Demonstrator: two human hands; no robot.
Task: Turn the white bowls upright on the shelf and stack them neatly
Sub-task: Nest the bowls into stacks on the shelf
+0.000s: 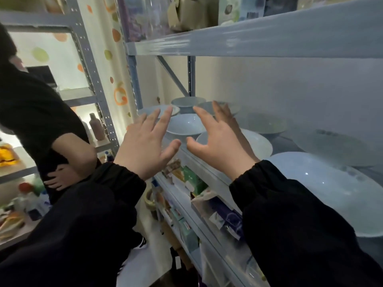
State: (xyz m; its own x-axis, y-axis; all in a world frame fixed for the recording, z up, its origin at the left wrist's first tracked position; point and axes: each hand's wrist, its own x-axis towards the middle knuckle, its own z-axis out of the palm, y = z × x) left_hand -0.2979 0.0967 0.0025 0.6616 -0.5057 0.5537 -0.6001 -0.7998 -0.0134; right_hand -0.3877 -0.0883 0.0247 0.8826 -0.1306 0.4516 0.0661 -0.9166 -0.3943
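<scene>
Several white bowls lie spread over the grey metal shelf (192, 160). One upright bowl (185, 126) sits straight ahead between my hands. Behind it stand another bowl (187, 102) and a shallow one (152, 110) at the left. A large bowl (323, 189) fills the near right, and a tilted one (259, 142) lies beside my right hand. Two more (263, 123) (335, 146) rest further right, dim and blurred. My left hand (148, 145) and my right hand (217, 141) hover with fingers spread in front of the shelf edge, holding nothing.
The shelf board above (259, 38) hangs low over the bowls. Packets and boxes (186, 179) crowd the shelf below. Another person in black (37, 112) stands close at my left, by a second rack (91, 65) with bottles.
</scene>
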